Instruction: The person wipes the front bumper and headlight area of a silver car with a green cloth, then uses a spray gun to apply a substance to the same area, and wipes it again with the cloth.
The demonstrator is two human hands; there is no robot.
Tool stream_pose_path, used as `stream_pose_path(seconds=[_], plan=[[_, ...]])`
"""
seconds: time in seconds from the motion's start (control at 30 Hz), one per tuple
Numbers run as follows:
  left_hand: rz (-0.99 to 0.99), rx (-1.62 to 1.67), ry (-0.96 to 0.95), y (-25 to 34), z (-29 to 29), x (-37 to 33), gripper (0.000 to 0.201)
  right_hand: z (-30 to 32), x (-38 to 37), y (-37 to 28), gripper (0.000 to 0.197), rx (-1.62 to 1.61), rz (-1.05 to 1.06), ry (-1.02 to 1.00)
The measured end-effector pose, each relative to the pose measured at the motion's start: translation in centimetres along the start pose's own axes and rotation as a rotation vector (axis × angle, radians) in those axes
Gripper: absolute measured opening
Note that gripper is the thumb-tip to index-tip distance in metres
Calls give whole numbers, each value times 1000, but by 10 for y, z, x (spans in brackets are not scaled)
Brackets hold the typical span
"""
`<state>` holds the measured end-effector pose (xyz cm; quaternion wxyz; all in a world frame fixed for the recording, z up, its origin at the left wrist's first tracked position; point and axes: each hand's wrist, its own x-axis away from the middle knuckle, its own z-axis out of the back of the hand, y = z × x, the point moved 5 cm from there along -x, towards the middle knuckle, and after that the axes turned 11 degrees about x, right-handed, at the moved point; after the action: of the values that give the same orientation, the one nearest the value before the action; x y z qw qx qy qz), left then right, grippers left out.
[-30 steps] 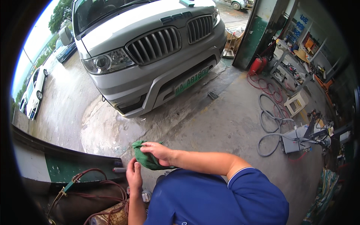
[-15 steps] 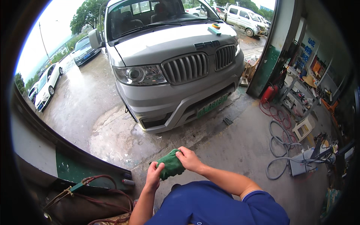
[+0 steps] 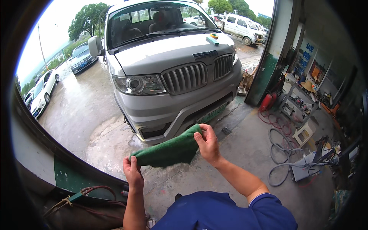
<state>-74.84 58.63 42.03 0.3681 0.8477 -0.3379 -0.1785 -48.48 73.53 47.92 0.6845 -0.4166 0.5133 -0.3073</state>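
Note:
A green cloth [image 3: 170, 149] hangs stretched out between my two hands, in front of the vehicle's bumper. My left hand [image 3: 133, 171] pinches its left end between thumb and fingers. The upper right corner is gripped by my right hand [image 3: 208, 143], held higher than the left. Beyond the cloth stands a white and grey vehicle [image 3: 153, 107], its front facing me. On its bonnet lie a light blue-green block [image 3: 212, 40] and a roll of yellow-orange tape [image 3: 214, 36].
A grey hose [image 3: 274, 153] and a red hose lie on the floor at right, near a white plastic stool [image 3: 304, 132], a red fire extinguisher [image 3: 266, 101] and a grey shelf cart [image 3: 298, 101]. At lower left a green-handled torch [image 3: 76, 197] with red hoses sits beside the door frame.
The bunched cloth has been spread wide. My hands have moved apart, the left one to the left, the right one upward and to the right.

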Motion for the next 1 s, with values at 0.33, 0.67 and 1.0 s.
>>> stream_pose_path(seconds=[0.33, 0.67, 1.0], plan=[[-415, -1055, -301, -13, 34, -4, 27, -16, 60, 66, 60, 800, -146, -964], [-127, -373, -330, 30, -7, -18, 25, -39, 52, -25, 35, 275, -297, -1225], [149, 11, -647, -16, -140, 97, 54, -152, 52, -127, 74, -1608, -645, -1213]])
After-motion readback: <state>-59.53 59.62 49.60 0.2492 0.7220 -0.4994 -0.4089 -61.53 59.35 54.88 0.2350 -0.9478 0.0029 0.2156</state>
